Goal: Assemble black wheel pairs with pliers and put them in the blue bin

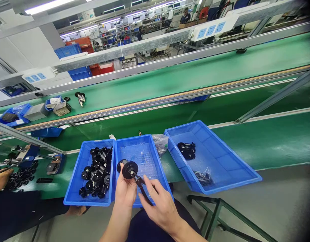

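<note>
My left hand (125, 191) is closed around a black spool-like part (130, 169) with round flanges, its wide disc turned up towards me. My right hand (162, 205) grips black-handled pliers (145, 193). The jaws of the pliers meet the small shaft at the centre of the disc. Both hands are above the near end of a blue bin (155, 153), in which several tiny rings lie scattered. Just to the left, another blue bin (72, 181) holds many similar black parts (96, 176).
On the right, a large blue bin (220, 161) contains some black parts (187, 150) and a clear bag (204, 176). Another plastic bag (160, 144) sits between bins. A green conveyor (157, 80) runs behind. At left, a co-worker's hand (2, 179) is near black rings (22, 176).
</note>
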### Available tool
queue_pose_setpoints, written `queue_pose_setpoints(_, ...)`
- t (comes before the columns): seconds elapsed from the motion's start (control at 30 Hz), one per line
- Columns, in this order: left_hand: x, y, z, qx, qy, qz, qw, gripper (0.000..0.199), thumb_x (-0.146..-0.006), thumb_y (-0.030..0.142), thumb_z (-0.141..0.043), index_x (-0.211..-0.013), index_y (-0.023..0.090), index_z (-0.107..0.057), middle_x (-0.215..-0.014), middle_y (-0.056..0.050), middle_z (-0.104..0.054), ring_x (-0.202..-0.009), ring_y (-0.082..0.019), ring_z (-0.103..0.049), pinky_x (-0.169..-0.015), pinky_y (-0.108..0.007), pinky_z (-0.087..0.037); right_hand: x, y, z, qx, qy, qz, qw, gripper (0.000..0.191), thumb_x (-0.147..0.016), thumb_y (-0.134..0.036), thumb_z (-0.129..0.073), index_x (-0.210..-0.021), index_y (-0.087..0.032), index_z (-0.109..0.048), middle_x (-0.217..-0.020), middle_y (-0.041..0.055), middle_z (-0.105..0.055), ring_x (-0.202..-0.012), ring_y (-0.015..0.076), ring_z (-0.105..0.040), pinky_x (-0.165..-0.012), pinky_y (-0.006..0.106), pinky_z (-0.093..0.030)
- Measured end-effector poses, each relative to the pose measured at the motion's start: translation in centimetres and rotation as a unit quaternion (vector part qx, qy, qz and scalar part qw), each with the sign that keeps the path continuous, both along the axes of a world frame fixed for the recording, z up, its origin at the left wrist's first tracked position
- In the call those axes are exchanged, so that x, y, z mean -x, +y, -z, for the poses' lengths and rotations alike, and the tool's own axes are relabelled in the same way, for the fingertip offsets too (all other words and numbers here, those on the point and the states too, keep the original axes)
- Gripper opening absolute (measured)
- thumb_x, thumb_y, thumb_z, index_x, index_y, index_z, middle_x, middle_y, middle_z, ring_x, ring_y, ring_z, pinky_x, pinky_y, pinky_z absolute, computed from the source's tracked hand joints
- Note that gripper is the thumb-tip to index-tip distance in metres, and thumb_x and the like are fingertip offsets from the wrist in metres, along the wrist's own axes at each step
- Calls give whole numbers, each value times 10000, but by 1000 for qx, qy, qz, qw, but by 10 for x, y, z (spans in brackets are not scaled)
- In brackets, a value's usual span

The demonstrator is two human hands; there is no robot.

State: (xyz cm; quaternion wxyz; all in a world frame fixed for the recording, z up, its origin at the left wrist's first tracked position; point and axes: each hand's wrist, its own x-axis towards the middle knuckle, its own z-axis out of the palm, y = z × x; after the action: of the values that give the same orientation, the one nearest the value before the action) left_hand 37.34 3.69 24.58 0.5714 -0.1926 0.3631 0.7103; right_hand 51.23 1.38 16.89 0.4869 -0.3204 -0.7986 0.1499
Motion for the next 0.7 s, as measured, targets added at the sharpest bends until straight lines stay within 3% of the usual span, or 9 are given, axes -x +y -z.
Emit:
queue_pose_setpoints(0.37,3,0,6,10,29,-25,999,382,-1091,226,-448,-840,117,-714,-724,-19,-770,-583,-87,-711,-597,-167,-597,4,-1,6,68,30,-26,997,673,-972,-123,-618,-1610,-131,-405,-1053,137,-635,-886,235,-676,-746,374,-647)
queue_pose_setpoints(0.57,2,0,1,-3,24,-31,999,416,-1095,201,-427,-817,121,-725,-722,-25,-769,-587,-83,-712,-603,-145,-591,5,-2,4,66,38,-39,996,664,-981,-82,-590,-1616,-121,-399,-988,116,-622,-824,215,-651,-709,348,-634)
queue_pose_setpoints(0.7,8,-3,10,-28,2,-15,1000,392,-1092,202,-439,-842,126,-731,-738,-20,-768,-610,-70,-711,-638,-126,-596,3,-1,-3,40,58,-49,996,693,-964,-63,-628,-1616,-106,-398,-979,124,-625,-844,213,-642,-691,331,-611)
